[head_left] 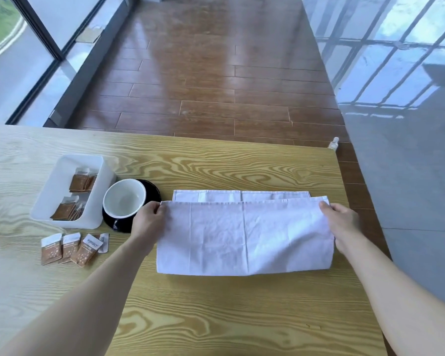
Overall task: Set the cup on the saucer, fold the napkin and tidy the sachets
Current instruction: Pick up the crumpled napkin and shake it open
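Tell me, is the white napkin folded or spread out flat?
Partly folded. The napkin is doubled over, its upper layer stopping short of the far edge, with both hands, left and right, pinching its top corners.

Print on brown sachets, too small and blurred to read

Bare forearms, no sleeves; hands ungloved, ringless.

Creased white cloth napkin on grained wooden table.
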